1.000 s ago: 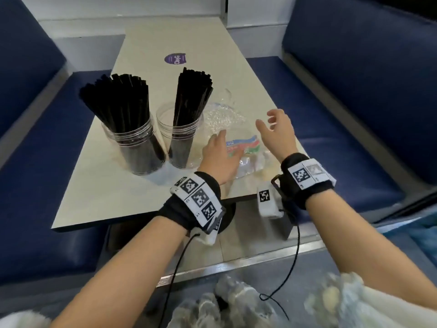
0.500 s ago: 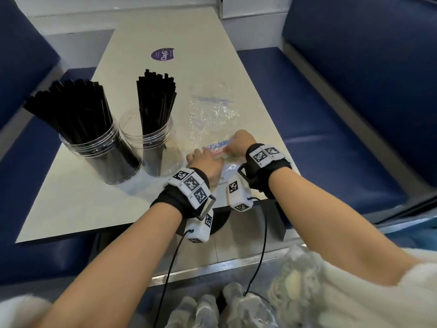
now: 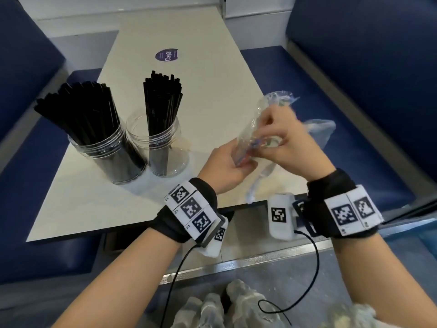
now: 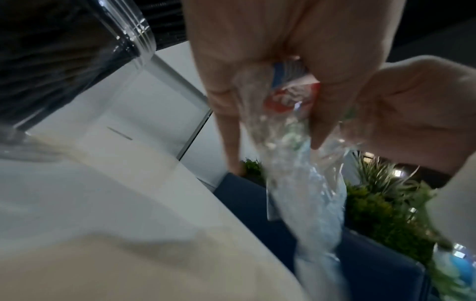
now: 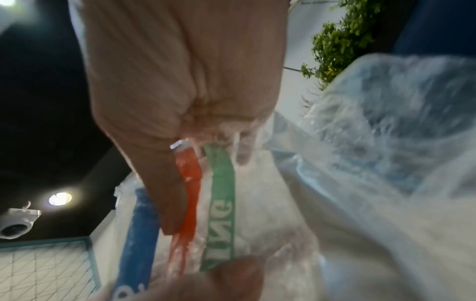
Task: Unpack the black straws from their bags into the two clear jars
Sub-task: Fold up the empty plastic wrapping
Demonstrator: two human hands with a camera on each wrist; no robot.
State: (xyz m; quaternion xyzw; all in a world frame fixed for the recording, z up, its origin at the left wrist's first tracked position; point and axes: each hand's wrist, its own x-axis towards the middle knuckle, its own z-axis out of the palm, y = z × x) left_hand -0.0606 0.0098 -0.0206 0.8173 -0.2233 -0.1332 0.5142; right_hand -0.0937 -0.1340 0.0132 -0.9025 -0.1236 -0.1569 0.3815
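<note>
Two clear jars stand on the table's left half. The left jar [image 3: 106, 159] is packed with black straws [image 3: 78, 110]; the right jar [image 3: 165, 150] holds a narrower upright bundle [image 3: 163, 100]. My left hand [image 3: 224, 164] and right hand [image 3: 281, 140] both pinch a crumpled clear plastic bag [image 3: 276, 98] above the table's near right corner. The bag [image 5: 221, 193] carries blue, red and green printed stripes. In the left wrist view it [image 4: 304, 193] hangs down from my fingers. I see no straws inside it.
The beige table [image 3: 142, 209] has a purple round sticker [image 3: 166, 55] at its far end. Blue bench seats [image 3: 354, 114] flank it on both sides. Black cables hang from my wrist units below the table's near edge.
Both hands were down on the bag lying flat on the table. They have lifted it off the surface and bunched it between them.
</note>
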